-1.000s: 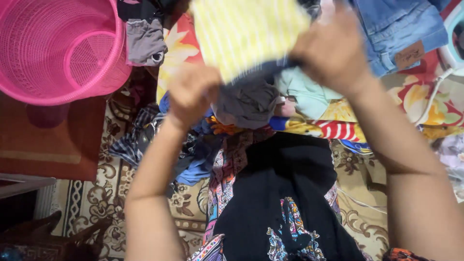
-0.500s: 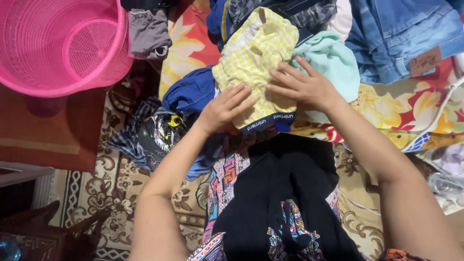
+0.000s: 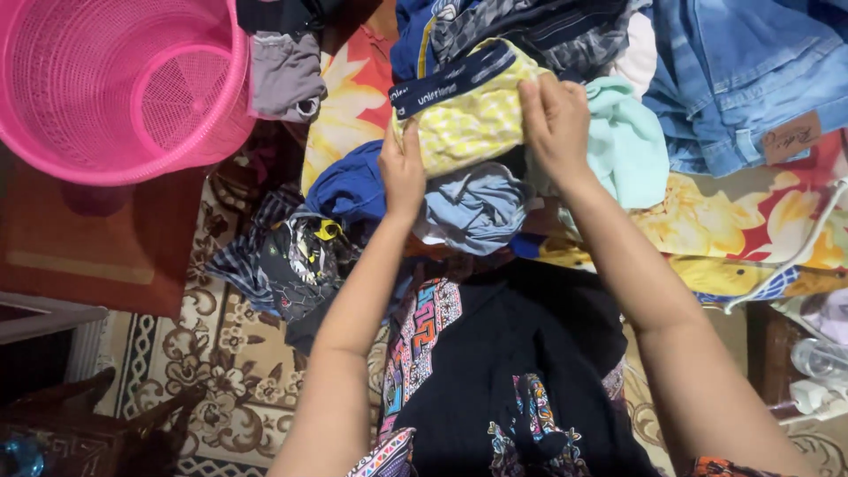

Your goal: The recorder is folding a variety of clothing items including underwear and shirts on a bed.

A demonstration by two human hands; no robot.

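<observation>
A folded yellow checked garment (image 3: 464, 119) with a dark blue waistband lies on a pile of clothes. My left hand (image 3: 402, 168) presses flat against its left edge. My right hand (image 3: 555, 119) rests on its right edge, fingers laid over the fold. Just below it sits a crumpled light blue-grey garment (image 3: 473, 208), and a mint green garment (image 3: 627, 146) lies to the right.
A pink mesh laundry basket (image 3: 115, 84) lies on its side at top left. Blue jeans (image 3: 751, 71) are at top right, a grey garment (image 3: 284, 75) beside the basket. Dark patterned clothes (image 3: 296, 252) sit left of my arm on a patterned rug (image 3: 221, 371).
The yellow garment was held up in the air, then laid on the pile. It has since been folded over so its waistband now faces the far side; both hands moved to its sides.
</observation>
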